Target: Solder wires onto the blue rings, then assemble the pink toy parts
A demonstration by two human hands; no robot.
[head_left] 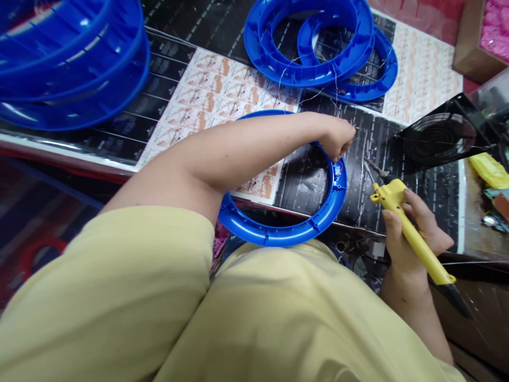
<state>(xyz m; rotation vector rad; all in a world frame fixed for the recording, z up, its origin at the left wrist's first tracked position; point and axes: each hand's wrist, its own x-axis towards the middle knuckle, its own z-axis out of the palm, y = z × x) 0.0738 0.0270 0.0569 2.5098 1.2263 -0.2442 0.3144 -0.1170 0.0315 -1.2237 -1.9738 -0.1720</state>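
A blue plastic ring (pixel 278 234) lies in front of me, its near side overhanging the table edge by my yellow shirt. My left arm crosses over it. With fingers closed in a pinch, my left hand (pixel 338 139) is at the ring's right side, and what it grips is hidden. Just below those fingers, a bit of red wire shows inside the ring's channel. My right hand (pixel 417 228) is wrapped round a yellow soldering gun (pixel 415 239). Its metal tip points up and left toward my left hand, apart from the ring.
More blue rings (pixel 306 74) with thin loose wires lie at the back. Large blue rings (pixel 79 79) are stacked at the left. A black fan (pixel 441 135) stands at the right, near a yellow object (pixel 489 170). A cardboard box (pixel 473 48) holds pink pieces.
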